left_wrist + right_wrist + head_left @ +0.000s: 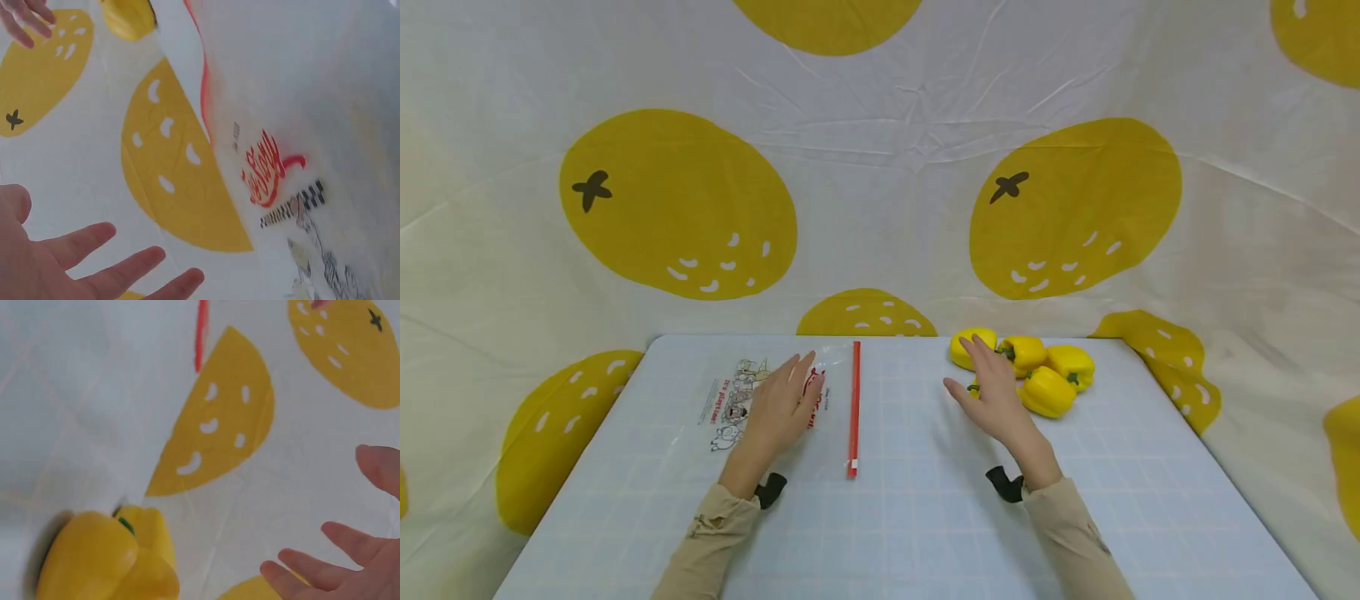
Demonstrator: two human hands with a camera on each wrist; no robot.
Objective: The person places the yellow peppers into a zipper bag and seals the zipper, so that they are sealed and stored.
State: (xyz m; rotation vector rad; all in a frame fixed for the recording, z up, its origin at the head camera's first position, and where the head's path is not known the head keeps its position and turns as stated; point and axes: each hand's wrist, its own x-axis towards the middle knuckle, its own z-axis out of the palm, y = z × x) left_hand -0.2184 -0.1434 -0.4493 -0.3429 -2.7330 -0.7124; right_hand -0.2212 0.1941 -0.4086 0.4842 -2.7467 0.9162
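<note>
My left hand [780, 410] hovers over a clear zip bag [831, 446] that lies flat on the table, its fingers straight and slightly spread, holding nothing. The bag carries red lettering [262, 169] and line-drawn cartoon figures, with a red slider strip [854, 408] along its right edge. On the other side, my right hand [997, 400] is held up with straight, parted fingers and nothing in it. Beside and behind it sits a cluster of several yellow bell peppers [1048, 392], one partly hidden by the hand. Two of the peppers [87, 559] show at the lower left of the right wrist view.
The table [917, 517] has a pale cover with a faint grid. Behind it and at both sides hangs a white curtain [880, 208] printed with large yellow fruit. A black band [1004, 484] shows at the right wrist, another [771, 491] at the left.
</note>
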